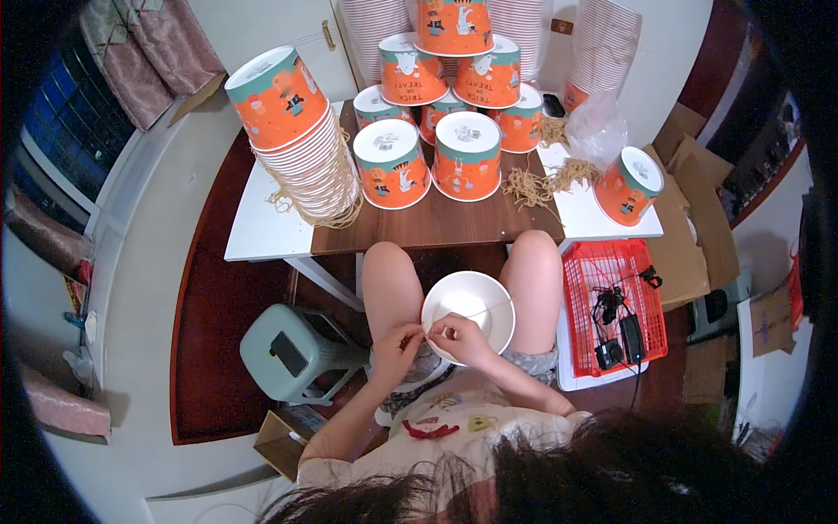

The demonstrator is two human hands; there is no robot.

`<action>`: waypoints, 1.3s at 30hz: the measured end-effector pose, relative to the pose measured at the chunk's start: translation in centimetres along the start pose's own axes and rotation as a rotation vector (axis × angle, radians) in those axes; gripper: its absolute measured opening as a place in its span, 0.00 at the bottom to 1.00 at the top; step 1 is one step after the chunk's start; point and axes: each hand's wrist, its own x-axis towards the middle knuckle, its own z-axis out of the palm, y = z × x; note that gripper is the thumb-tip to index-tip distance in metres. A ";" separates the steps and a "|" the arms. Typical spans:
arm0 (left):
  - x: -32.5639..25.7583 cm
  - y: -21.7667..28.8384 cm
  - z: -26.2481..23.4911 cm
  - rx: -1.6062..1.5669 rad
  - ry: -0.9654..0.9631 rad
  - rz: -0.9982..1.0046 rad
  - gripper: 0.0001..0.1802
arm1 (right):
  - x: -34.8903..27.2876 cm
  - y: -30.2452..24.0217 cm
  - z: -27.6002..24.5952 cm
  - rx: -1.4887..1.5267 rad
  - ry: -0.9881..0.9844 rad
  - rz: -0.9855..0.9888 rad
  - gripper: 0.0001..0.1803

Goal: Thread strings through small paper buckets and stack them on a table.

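An open paper bucket (496,295), white inside, is held between my thighs. A thin pale cord runs across its mouth from the right rim toward my fingers. At the left rim, my left hand (400,351) and my right hand (463,339) meet, both closed in a pinch on the cord; the very end is hidden by the fingertips. My right hand lies partly over the bucket's near side, and my left hand stays just outside the rim.
On the table (397,234) stand upside-down orange buckets (467,162) in a pyramid, a leaning stack with cords (310,175), tan cord bundles (528,188) and a single bucket (627,188). A stool with a phone (288,354) is left, a red basket (650,327) right.
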 end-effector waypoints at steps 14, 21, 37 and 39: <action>0.5 -0.2 -0.2 0.108 -0.064 0.067 0.09 | 0.0 0.0 -0.1 -0.030 0.002 -0.022 0.05; 0.4 1.0 -0.3 0.084 -0.097 0.030 0.07 | 0.1 0.0 -0.1 -0.026 0.013 -0.027 0.05; 0.5 -1.3 -0.1 -0.517 -0.347 -0.554 0.08 | -0.3 -0.7 -0.4 -0.206 -0.003 -0.077 0.07; 0.7 -1.0 -0.3 -0.573 -0.375 -0.665 0.08 | -0.6 -1.5 -0.6 -0.200 0.025 -0.066 0.08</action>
